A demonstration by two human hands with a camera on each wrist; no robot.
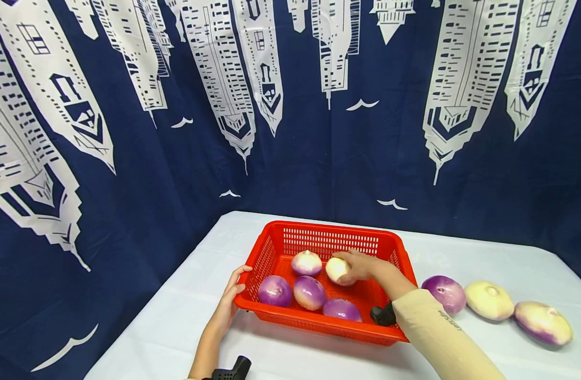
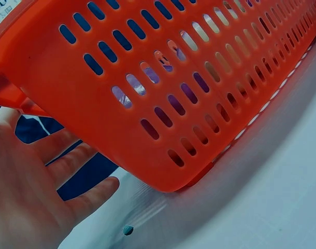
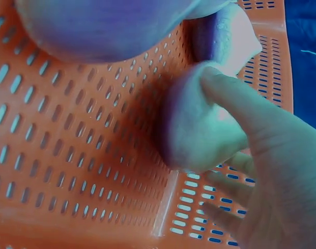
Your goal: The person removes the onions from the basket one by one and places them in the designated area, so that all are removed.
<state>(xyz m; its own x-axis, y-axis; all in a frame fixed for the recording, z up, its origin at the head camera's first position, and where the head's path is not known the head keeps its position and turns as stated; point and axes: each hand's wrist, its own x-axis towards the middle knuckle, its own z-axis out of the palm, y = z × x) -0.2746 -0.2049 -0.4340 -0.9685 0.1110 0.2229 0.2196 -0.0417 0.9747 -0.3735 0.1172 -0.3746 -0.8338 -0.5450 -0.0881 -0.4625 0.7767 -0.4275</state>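
Observation:
In the head view my right hand (image 1: 362,264) reaches into the red plastic basket (image 1: 319,319) and holds a white-and-purple turnip (image 1: 337,270). The right wrist view shows the thumb over that turnip (image 3: 204,124), the fingers on its far side. My left hand (image 1: 226,306) is at the basket's left front corner, fingertips at the rim. Seen from the left wrist, the hand (image 2: 39,176) has its fingers extended beside the basket's perforated wall (image 2: 90,119). Also inside are a white-topped turnip (image 1: 307,263) and three purple turnips (image 1: 275,291) along the front.
On the white table (image 1: 176,316), right of the basket, lie a purple turnip (image 1: 444,294), a pale turnip (image 1: 489,300) and a white-and-purple turnip (image 1: 543,323) in a row. A dark blue curtain (image 1: 328,169) with white building prints hangs behind the table.

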